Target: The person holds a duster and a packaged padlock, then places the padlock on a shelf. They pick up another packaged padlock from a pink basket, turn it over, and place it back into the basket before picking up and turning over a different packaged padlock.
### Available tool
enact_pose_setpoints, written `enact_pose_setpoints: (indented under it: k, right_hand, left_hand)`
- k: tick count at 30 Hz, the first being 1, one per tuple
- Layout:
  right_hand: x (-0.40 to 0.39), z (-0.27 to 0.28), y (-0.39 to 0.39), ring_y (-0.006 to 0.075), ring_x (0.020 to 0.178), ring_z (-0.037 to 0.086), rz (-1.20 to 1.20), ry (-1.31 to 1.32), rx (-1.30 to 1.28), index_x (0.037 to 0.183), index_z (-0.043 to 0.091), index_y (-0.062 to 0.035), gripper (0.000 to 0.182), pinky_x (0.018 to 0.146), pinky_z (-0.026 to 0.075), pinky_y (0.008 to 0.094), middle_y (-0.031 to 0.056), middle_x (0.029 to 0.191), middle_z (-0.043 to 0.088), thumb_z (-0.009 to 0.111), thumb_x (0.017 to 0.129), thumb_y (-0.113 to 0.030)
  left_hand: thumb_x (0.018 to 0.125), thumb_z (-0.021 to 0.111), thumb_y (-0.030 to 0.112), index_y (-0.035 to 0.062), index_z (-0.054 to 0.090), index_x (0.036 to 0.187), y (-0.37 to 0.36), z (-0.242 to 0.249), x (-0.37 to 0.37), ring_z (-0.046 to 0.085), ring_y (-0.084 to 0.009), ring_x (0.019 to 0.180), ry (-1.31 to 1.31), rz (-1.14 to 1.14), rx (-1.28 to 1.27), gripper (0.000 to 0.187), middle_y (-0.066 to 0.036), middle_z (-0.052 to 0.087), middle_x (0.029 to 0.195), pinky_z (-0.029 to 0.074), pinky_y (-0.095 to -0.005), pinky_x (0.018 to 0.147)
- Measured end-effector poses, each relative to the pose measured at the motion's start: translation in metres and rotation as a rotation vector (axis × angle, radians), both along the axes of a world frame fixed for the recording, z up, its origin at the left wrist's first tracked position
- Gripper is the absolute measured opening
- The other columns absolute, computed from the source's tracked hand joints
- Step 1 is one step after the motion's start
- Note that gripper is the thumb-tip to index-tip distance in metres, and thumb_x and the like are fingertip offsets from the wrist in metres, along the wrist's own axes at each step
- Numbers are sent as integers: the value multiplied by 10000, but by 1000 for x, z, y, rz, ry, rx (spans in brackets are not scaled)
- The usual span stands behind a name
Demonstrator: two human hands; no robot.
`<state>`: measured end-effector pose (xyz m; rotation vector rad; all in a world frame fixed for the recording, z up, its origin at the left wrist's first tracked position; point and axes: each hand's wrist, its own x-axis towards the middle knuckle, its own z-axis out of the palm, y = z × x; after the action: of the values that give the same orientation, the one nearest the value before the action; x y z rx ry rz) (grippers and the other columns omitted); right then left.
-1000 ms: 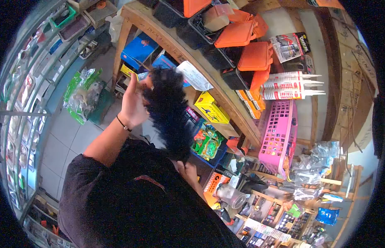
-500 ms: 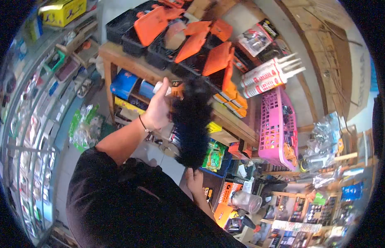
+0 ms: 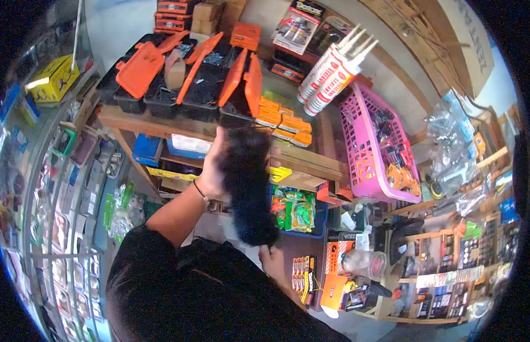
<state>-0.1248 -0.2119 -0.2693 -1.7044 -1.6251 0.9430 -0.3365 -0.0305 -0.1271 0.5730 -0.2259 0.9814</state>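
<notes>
A fluffy black duster (image 3: 249, 191), blurred by motion, stands nearly upright in the middle of the view. At its lower end my right hand (image 3: 270, 259) is closed round the handle. My left hand (image 3: 211, 171), with a dark band at the wrist, is behind the upper duster; its thumb points up on the left side and fingertips show at the right edge. The duster hides whatever is in that hand. Just beyond are black bins (image 3: 199, 88) with raised orange lids (image 3: 140, 69) on a wooden shelf (image 3: 179, 126).
White and red sealant tubes (image 3: 327, 80) stand beside orange boxes (image 3: 283, 121) and a pink basket (image 3: 356, 137). Below are green packets (image 3: 296, 211) in a blue tray. A glass display case (image 3: 54, 228) runs along the left, with a yellow box (image 3: 53, 78) on top.
The view has shifted, and the bins appear further left and lower. The duster has moved down over my left hand, covering the orange-and-black labelled item seen there before.
</notes>
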Motion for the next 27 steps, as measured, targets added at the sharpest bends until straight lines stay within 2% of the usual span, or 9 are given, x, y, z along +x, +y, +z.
enact_pose_setpoints:
  k: [3, 5, 6, 10, 14, 15, 18, 22, 27]
  right_hand:
    - [13, 2, 10, 383, 500, 514, -123, 215, -128, 580, 504, 28, 396, 454, 380, 414, 234, 551, 506, 533, 820, -285]
    - [25, 10, 18, 363, 485, 525, 59, -103, 153, 581, 502, 25, 396, 448, 385, 406, 229, 541, 507, 527, 823, -288]
    - [30, 14, 22, 363, 485, 525, 49, -84, 164, 581, 502, 25, 396, 448, 385, 406, 229, 541, 507, 527, 823, -288]
    - [51, 22, 36, 405, 547, 526, -131, -11, 85, 596, 494, 36, 378, 498, 412, 439, 248, 575, 509, 528, 816, -269]
    - [74, 14, 38, 384, 539, 539, 22, -260, 300, 680, 511, 35, 351, 494, 413, 414, 233, 580, 520, 525, 823, -286]
    - [80, 7, 38, 384, 539, 539, 4, -237, 309, 680, 511, 35, 351, 494, 413, 414, 233, 580, 520, 525, 823, -286]
    - [88, -8, 35, 410, 569, 537, -261, 162, 67, 693, 539, 33, 375, 514, 418, 447, 257, 635, 540, 511, 829, -315]
    - [104, -49, 33, 228, 437, 493, -125, -69, 286, 626, 496, 35, 412, 450, 384, 360, 159, 496, 484, 479, 860, -303]
    - [116, -43, 41, 289, 469, 521, -220, 53, 139, 639, 498, 44, 420, 467, 390, 382, 199, 522, 490, 487, 854, -318]
  left_hand:
    - [785, 257, 677, 76, 331, 1291, 0, 7, 14, 440, -304, 1133, 89, 59, -215, 789, -133, 423, 1260, 352, -453, 936]
    - [754, 294, 703, 97, 338, 1290, 14, -10, 24, 446, -313, 1125, -203, -256, -151, 810, -144, 428, 1251, 366, -459, 921]
    - [725, 335, 719, 102, 335, 1293, 30, -4, 36, 436, -319, 1133, 55, -126, 158, 838, -162, 422, 1252, 337, -471, 944]
    - [741, 334, 700, 92, 269, 1329, 24, 25, 65, 318, -283, 1228, 72, -166, -304, 848, -151, 353, 1310, 182, -445, 1037]
    - [754, 372, 666, 98, 314, 1293, 67, -2, 107, 367, -502, 1106, 254, -118, 2, 785, -273, 320, 1286, 357, -633, 828]
    - [766, 365, 655, 103, 338, 1282, 80, -10, 130, 385, -468, 1113, -64, -413, 47, 756, -256, 351, 1273, 351, -591, 873]
    - [791, 344, 633, 83, 378, 1262, 60, 12, 156, 406, -352, 1144, 213, -134, -241, 725, -183, 387, 1279, 291, -499, 966]
    - [802, 335, 623, 33, 401, 1221, 78, -7, 180, 418, -359, 1127, 248, -221, -68, 726, -172, 437, 1237, 300, -571, 925]
    - [803, 348, 615, 91, 427, 1207, 87, -8, 190, 421, -396, 1108, 103, -245, -476, 666, -173, 402, 1266, 267, -641, 901]
